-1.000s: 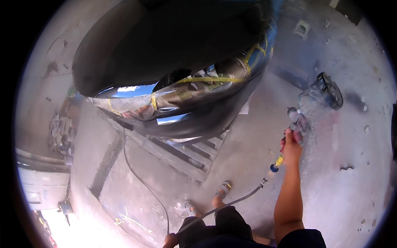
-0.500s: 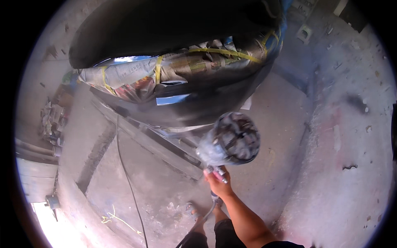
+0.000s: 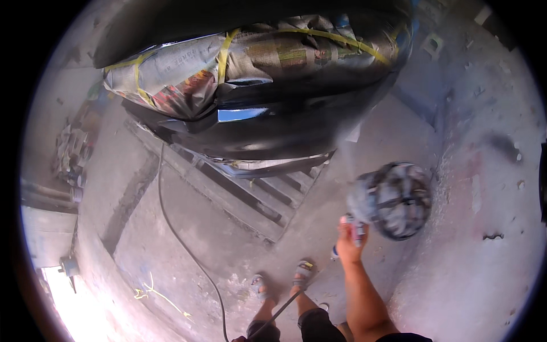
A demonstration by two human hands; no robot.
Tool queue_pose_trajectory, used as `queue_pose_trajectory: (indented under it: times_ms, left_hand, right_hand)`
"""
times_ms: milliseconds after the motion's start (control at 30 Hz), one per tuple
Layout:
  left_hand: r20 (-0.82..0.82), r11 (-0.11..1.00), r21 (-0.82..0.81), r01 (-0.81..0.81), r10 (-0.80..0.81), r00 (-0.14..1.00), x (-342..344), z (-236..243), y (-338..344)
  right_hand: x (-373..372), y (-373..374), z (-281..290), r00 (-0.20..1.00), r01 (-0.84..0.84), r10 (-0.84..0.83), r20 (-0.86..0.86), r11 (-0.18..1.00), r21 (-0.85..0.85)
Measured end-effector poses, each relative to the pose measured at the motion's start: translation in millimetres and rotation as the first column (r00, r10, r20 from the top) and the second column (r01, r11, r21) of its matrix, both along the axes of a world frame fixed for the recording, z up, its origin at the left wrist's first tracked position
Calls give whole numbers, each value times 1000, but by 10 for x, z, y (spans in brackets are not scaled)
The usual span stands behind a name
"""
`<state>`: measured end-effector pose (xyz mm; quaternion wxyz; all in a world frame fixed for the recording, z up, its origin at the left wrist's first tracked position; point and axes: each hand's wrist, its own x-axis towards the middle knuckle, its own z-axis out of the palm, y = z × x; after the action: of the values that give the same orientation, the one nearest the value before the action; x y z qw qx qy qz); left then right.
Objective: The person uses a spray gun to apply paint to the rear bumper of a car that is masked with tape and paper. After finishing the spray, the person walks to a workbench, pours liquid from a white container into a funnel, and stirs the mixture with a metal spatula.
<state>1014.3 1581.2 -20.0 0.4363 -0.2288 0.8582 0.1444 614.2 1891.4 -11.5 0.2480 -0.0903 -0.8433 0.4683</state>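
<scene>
My right hand (image 3: 351, 244) is wrapped round the handle of a spray gun (image 3: 358, 231), held out in front of me to the right of a dark car front. Over the gun sits a round, paint-stained cup (image 3: 401, 200), blurred a little by motion. The gun is apart from the glossy black bumper (image 3: 285, 128). Above that bumper, newspaper masking (image 3: 279, 60) is held by strips of yellow tape (image 3: 223, 57). A raised black panel (image 3: 171, 20) runs along the top. My left hand does not show.
A dark hose (image 3: 185, 251) trails across the dusty floor and another length passes by my legs. Under the bumper lies a slatted floor frame (image 3: 268, 199). Yellow tape scraps (image 3: 162, 293) lie at lower left. Rubbish (image 3: 73, 151) is heaped at far left. My sandalled feet (image 3: 302, 272) stand below.
My right hand and the spray gun have swung right, off the front of the bumper. The car front sits higher in view, and more of the slatted frame and both my feet show.
</scene>
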Motion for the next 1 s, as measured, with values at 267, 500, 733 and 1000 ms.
queue_pose_trajectory:
  times_ms: [267,500,733,1000]
  left_hand:
    - [-122,905,-135,403,-419,900,758,-846,-157]
    - [-269,973,38,227,-209,940,689,-1043,-325]
    - [-362,966,130,221,-161,918,477,-905,-320]
    - [-470,973,154,170,-80,879,49,-961,-313]
  right_hand:
    - [154,-1336,-241,788,-614,615,-19,784,-97]
    - [389,-530,-381,918,77,-56,394,996,-38]
    - [495,-254,-838,974,205,-194,118,974,-94]
    - [405,-1865,-1554,861,-484,503,76,856,-182]
